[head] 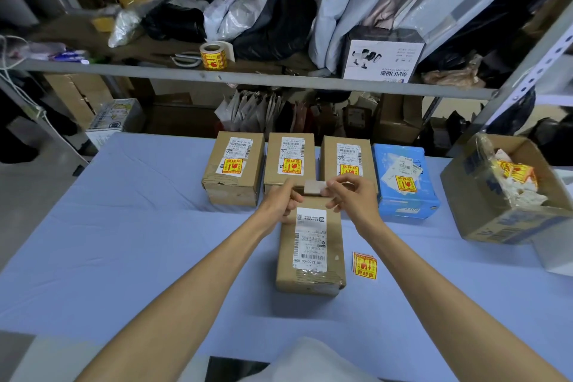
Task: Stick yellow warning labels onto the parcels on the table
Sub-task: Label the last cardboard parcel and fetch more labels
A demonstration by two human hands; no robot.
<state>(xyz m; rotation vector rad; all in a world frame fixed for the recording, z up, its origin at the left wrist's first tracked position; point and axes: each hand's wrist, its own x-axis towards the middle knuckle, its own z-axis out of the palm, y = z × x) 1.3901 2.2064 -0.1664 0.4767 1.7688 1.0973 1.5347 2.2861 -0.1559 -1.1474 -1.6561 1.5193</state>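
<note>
Both hands meet over the far end of the unlabelled parcel (pixel 311 245), which lies near the middle of the counter (pixel 130 226), closer to the person than the row behind it. The left hand (pixel 283 200) and the right hand (pixel 350 195) each have their grip pinched together on a small pale piece (pixel 314 187) held between them, seemingly a label seen from its back or its backing paper; which one cannot be told.

To do this step well, the person should probably peel cleanly from one corner, keep the sticky face off the fingers, and press the label flat on bare cardboard beside the white shipping slip (pixel 311 239), not over its barcode.

A few spare yellow labels (pixel 365 266) lie on the counter just right of this parcel. Along the far edge stand three brown parcels (pixel 233 164) and a blue parcel (pixel 404 180), each already wearing a yellow sticker.

At the right edge an open cardboard box (pixel 483 195) holds crumpled white backing paper and yellow label scraps. A label roll (pixel 214 56) sits on the shelf (pixel 279 76) behind.
</note>
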